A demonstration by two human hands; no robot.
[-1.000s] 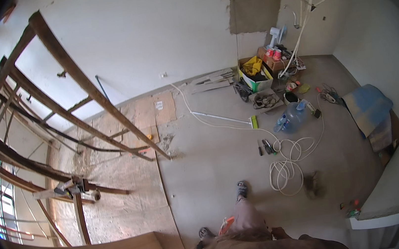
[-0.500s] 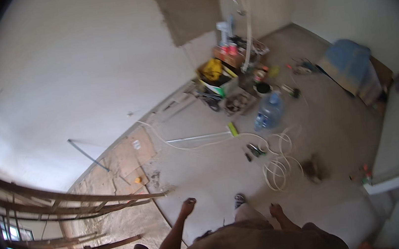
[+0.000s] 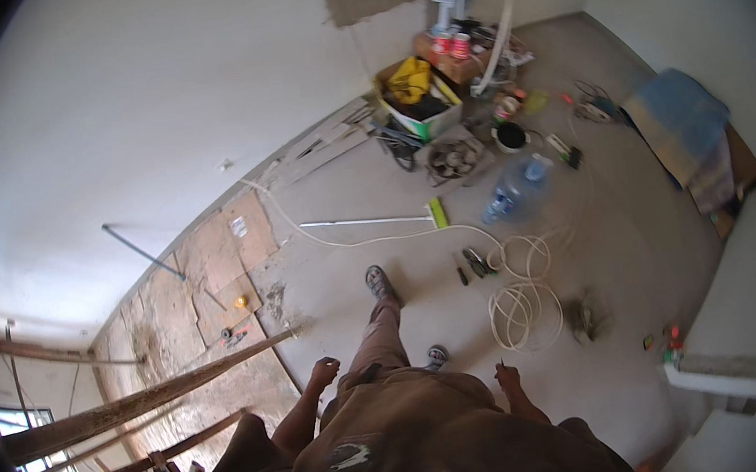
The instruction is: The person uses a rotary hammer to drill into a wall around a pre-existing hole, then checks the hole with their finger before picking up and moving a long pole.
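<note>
My left hand [image 3: 324, 372] hangs low beside my left thigh, its fingers curled; whatever they hold, if anything, is too small to name. On the other side my right hand [image 3: 507, 377] is closed too, with a tiny dark tip showing above the fingers. Neither hand touches anything around it. Ahead of my right hand lies a loose coil of white cable [image 3: 528, 317] on the grey floor. Just beyond it are pliers [image 3: 478, 261] and a screwdriver [image 3: 461, 270]. My left foot [image 3: 380, 283] is forward, wearing a grey sandal.
A pole with a green head [image 3: 437, 213] lies across the floor ahead. Further on are a clear plastic bottle [image 3: 510, 196], a fan [image 3: 454, 160], a black bucket [image 3: 509, 136] and a filled box [image 3: 423, 103]. Wooden poles [image 3: 152, 396] jut in at left, above brown boards [image 3: 215, 294].
My left leg has swung forward, and the right foot is now behind it. The view has shifted, so the wall and the floor things sit differently. Both hands stay low and closed.
</note>
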